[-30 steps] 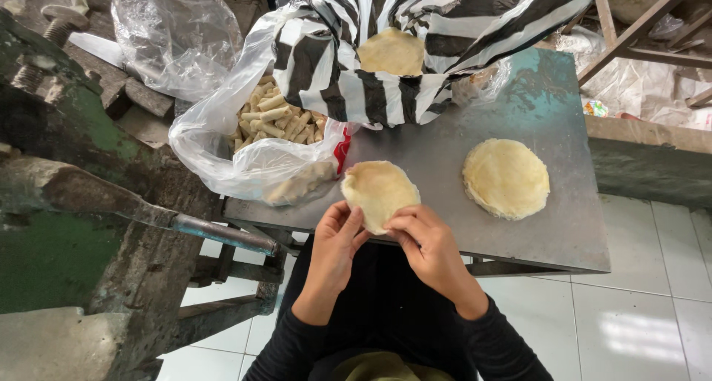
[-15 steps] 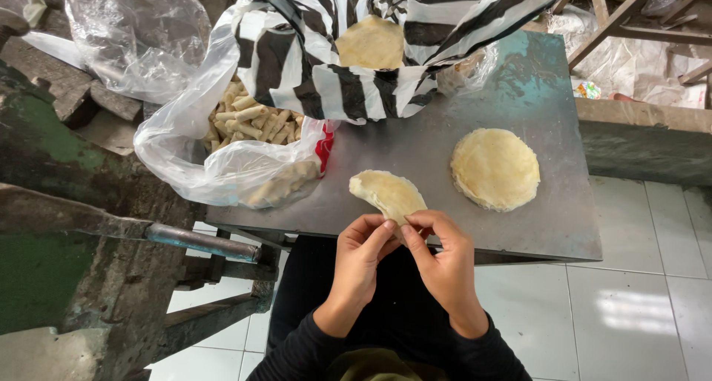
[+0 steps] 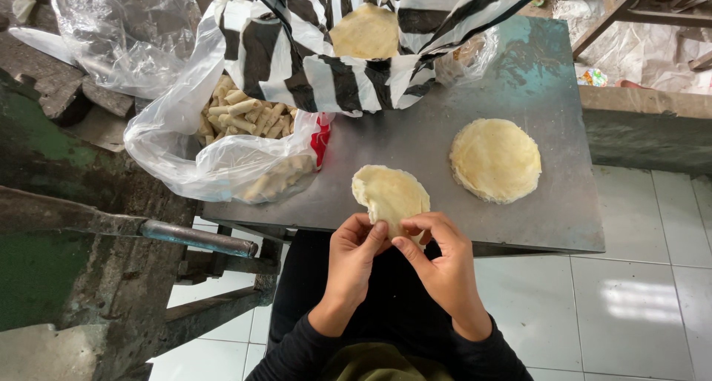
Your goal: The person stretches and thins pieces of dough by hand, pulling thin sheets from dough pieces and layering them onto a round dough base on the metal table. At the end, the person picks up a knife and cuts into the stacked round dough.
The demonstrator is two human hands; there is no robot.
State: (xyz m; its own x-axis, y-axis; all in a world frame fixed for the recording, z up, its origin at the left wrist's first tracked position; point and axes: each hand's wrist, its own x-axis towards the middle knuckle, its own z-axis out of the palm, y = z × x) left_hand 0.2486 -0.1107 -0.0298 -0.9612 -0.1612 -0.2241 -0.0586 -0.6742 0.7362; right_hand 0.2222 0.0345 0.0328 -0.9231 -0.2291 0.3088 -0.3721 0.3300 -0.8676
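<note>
Both hands, the left hand point(image 3: 356, 251) and the right hand point(image 3: 437, 258), pinch with closed fingers the near edge of a thin wrapper point(image 3: 391, 195) at the near side of the desk point(image 3: 415, 140), and too hard pull could tear it.

The table point(image 3: 519, 225) is dull grey metal with a worn teal patch at its far right corner, the wrapper point(image 3: 391, 195) at its near edge looks soft, matt and floury, and the bag point(image 3: 185, 151) at its left edge is thin, glossy clear plastic.
</note>
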